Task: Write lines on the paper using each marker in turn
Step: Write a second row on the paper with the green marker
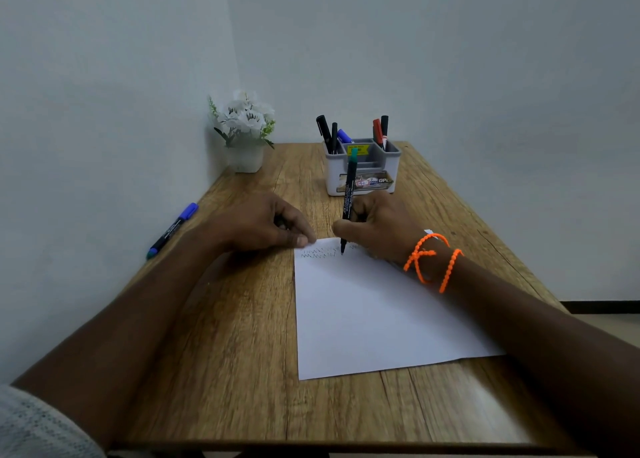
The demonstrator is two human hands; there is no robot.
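The right hand [377,225] has its fingers wrapped round a thin black marker [349,201] with a green end on top. The marker stands almost straight up. Its tip touches the paper [374,315] near the paper's far edge, just beside some zigzag lines [320,252] already drawn there.

The left hand [263,223] has its fingers curled, and its fingertips press down on the paper's far left corner. It may also hold something small and dark, maybe a cap, but that is hard to tell.

I think the marker is light and stiff, so a soft hold low on the barrel, close to the tip, is enough. The paper is thin and floppy and would slide on the smooth wooden bench [242,353], so holding down a corner makes sense.

Behind the paper stands a grey pen holder [362,171] with more markers in it: black, blue and red. Its sticker shows letters like "OPL", and the rest is too blurry to read. The white print on the marker is also too small to read.

Left of the paper, near the bench edge, lies another marker with a blue cap [172,230].
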